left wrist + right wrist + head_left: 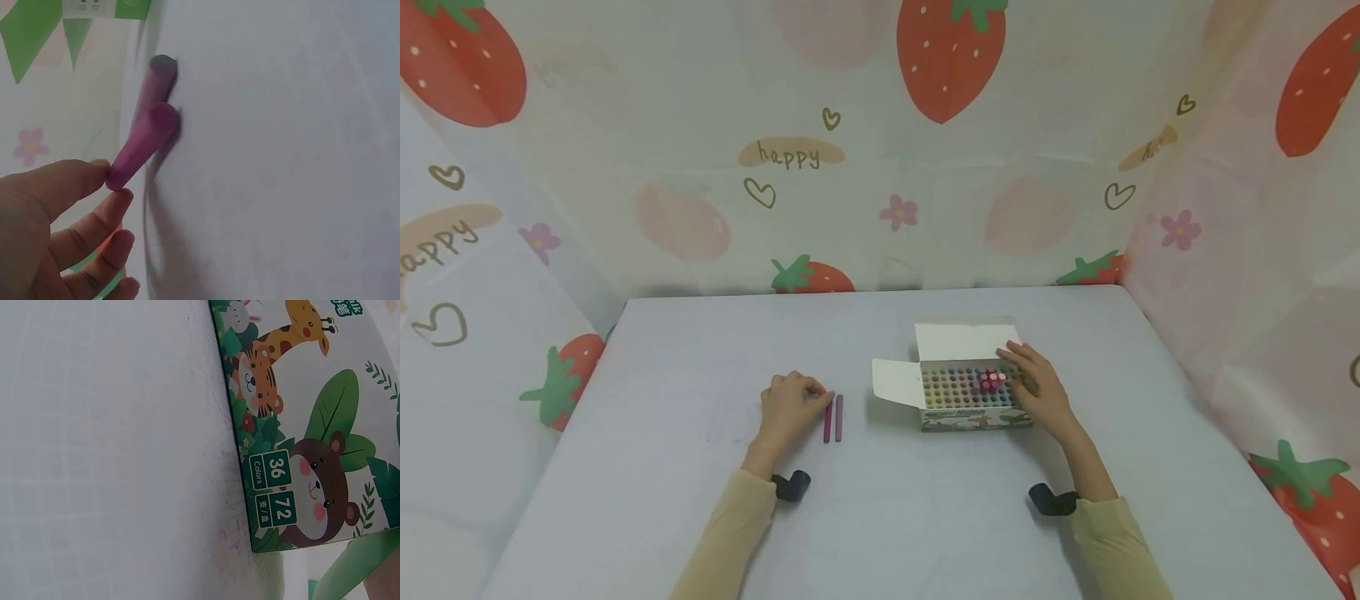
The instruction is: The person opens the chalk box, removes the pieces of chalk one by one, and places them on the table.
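In the head view my left hand [792,410] is left of centre on the white table. Its thumb and index finger pinch the far end of a magenta chalk stick [144,142]. A second, duller purple chalk stick [839,418] lies beside it, roughly parallel. Right of these stands an open chalk box [976,419] with rows of coloured sticks upright inside. Several pink and red sticks [991,381] rise above the others. My right hand [1036,387] rests at the box's right end, its fingers extended over the rim. The right wrist view shows the box's printed front, with the hand mostly out of frame.
The box's lid [966,342] is folded back, and a side flap [897,382] sticks out left. White cloth covers the table [700,533]. Strawberry-printed curtains [880,208] stand behind it and on both sides.
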